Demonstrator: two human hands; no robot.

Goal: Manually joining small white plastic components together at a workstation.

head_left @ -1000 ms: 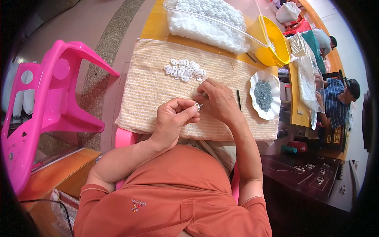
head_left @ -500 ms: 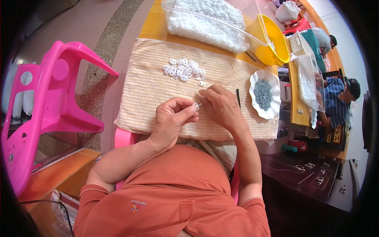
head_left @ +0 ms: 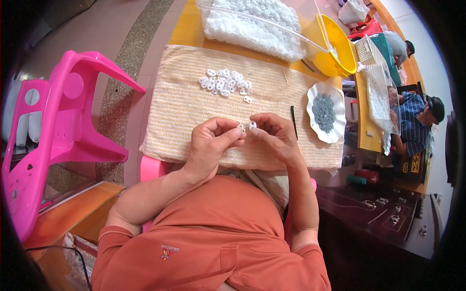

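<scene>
Over the striped cream towel (head_left: 179,116), my left hand (head_left: 213,140) pinches a small white plastic piece (head_left: 241,128) with looped ends between thumb and forefinger. Close beside it, my right hand (head_left: 276,138) grips a white two-hole plastic piece (head_left: 252,125) at its fingertips. The two pieces nearly meet; whether they touch I cannot tell. Beyond my hands lies a loose pile of similar two-hole pieces (head_left: 225,82), with a single piece (head_left: 247,99) apart from it. To the right stands a white wavy-rimmed dish (head_left: 311,127) of small grey parts (head_left: 324,113).
A thin black stick (head_left: 293,122) lies right of my right hand. At the table's far side are a clear bin (head_left: 252,54) of white pieces and a yellow bucket (head_left: 347,63). A pink chair (head_left: 68,116) stands at left. Two people work at right.
My right hand has turned and its fingers now show a white two-hole piece beside the left hand's piece. My left hand has stayed in nearly the same place.
</scene>
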